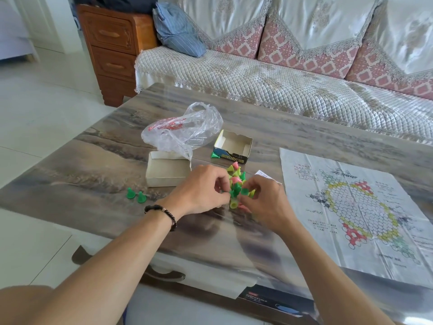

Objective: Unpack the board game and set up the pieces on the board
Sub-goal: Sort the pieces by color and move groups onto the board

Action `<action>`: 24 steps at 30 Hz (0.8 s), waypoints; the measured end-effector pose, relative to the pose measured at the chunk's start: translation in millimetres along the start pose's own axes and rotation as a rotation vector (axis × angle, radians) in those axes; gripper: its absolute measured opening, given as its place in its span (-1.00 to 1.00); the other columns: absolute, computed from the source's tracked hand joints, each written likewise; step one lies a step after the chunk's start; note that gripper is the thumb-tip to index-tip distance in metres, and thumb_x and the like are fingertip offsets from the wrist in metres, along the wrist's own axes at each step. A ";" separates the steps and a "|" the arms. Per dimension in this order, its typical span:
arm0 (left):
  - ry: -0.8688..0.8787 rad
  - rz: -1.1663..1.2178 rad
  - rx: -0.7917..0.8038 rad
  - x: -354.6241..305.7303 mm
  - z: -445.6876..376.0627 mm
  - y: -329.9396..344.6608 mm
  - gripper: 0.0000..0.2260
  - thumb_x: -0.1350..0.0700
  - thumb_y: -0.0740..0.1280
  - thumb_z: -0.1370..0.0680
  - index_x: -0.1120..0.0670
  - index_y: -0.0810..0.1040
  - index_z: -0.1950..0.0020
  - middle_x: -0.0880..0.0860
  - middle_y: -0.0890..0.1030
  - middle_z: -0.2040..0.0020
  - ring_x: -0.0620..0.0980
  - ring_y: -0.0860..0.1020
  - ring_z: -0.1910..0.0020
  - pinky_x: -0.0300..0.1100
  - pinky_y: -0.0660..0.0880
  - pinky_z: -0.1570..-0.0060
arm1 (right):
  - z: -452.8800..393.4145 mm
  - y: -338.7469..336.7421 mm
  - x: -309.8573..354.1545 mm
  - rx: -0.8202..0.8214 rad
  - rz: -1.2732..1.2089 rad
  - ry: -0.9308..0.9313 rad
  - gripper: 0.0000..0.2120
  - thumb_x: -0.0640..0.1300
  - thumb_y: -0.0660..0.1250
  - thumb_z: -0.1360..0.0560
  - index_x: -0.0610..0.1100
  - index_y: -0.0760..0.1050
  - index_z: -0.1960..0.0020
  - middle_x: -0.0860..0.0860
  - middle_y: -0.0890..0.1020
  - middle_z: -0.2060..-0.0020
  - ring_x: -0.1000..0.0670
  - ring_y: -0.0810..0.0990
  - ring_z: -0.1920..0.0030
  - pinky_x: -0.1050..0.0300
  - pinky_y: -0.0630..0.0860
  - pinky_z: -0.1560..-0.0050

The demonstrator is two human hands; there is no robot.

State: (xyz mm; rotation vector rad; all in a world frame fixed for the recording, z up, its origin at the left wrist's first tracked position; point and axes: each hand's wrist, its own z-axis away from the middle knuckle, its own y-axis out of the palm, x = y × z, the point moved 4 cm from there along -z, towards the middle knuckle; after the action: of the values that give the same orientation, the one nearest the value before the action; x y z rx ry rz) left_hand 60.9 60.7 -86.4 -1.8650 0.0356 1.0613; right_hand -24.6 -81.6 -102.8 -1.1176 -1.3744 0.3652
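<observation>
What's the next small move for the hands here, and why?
Probably carry the green piece pinched by the right hand left to the two green pieces standing apart on the table. Both hands are in the mixed pile of green, yellow and pink; the left hand pinches another piece; the board sheet holds no pieces yet.

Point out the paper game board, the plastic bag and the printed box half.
paper game board (358, 207), head view, its honeycomb middle.
plastic bag (185, 130), head view, its crumpled middle.
printed box half (234, 157), head view, its printed side wall.

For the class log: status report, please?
Both hands, left hand, right hand, picking in piece pile. Board sheet bare. Two green pieces apart.
</observation>
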 end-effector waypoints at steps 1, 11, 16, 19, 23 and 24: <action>-0.004 0.005 -0.012 2.4 3.4 -4.5 -0.83 0.19 0.45 -0.34 -0.04 0.53 0.36 -0.11 0.60 0.39 -0.20 0.58 0.29 -0.22 0.51 0.28 | -1.1 -0.3 3.9 -0.004 0.006 -0.018 -0.84 -0.14 0.49 -0.38 0.02 0.52 0.14 0.18 0.50 0.34 0.12 0.48 0.31 0.20 0.40 0.26; -0.036 -0.204 0.022 8.9 0.5 -6.6 -0.94 0.09 0.42 -0.45 0.06 0.66 0.14 -0.15 0.46 0.39 -0.12 0.46 0.36 -0.33 0.34 0.34 | -33.8 12.0 28.0 0.346 0.491 -0.245 -0.76 -0.15 0.31 -0.46 0.02 0.63 -0.08 -0.05 0.62 0.17 -0.14 0.58 0.08 -0.01 0.55 0.10; -0.029 -0.350 0.096 6.0 -15.9 16.2 -0.97 0.13 0.36 -0.42 0.07 0.59 0.18 0.02 0.53 0.32 0.10 0.54 0.25 0.00 0.54 0.22 | -40.0 15.3 28.5 0.395 0.560 -0.271 -0.77 -0.08 0.35 -0.48 0.08 0.64 -0.11 -0.04 0.66 0.15 -0.11 0.60 0.09 -0.05 0.59 0.10; -0.020 -0.369 0.064 6.6 -19.0 21.1 -0.89 0.14 0.35 -0.42 0.06 0.63 0.09 0.06 0.62 0.21 0.10 0.58 0.18 0.00 0.54 0.21 | -40.1 15.4 25.8 0.373 0.554 -0.270 -0.74 -0.08 0.34 -0.48 0.14 0.62 -0.13 -0.03 0.66 0.14 -0.11 0.61 0.11 -0.02 0.60 0.16; -0.068 -0.230 0.049 12.0 -16.8 15.6 -0.86 0.11 0.38 -0.43 -0.04 0.70 0.07 -0.04 0.58 0.32 -0.02 0.54 0.29 -0.22 0.40 0.32 | -38.5 12.7 23.4 0.360 0.554 -0.272 -0.76 -0.02 0.38 -0.48 0.07 0.62 -0.13 -0.06 0.64 0.14 -0.12 0.60 0.11 0.06 0.53 0.22; -0.089 -0.175 0.029 12.7 -15.5 12.8 -0.85 0.12 0.40 -0.43 -0.05 0.71 0.08 -0.07 0.54 0.37 -0.09 0.50 0.34 -0.30 0.33 0.35 | -37.9 12.9 23.4 0.356 0.565 -0.280 -0.77 -0.03 0.37 -0.48 0.06 0.62 -0.13 -0.07 0.64 0.15 -0.13 0.60 0.11 0.05 0.53 0.22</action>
State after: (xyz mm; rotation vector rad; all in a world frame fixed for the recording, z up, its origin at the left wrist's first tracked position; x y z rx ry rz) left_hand 73.3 47.2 -101.6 -1.7583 -0.1609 1.0152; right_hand 19.7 -72.8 -92.2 -1.1656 -1.1463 1.1658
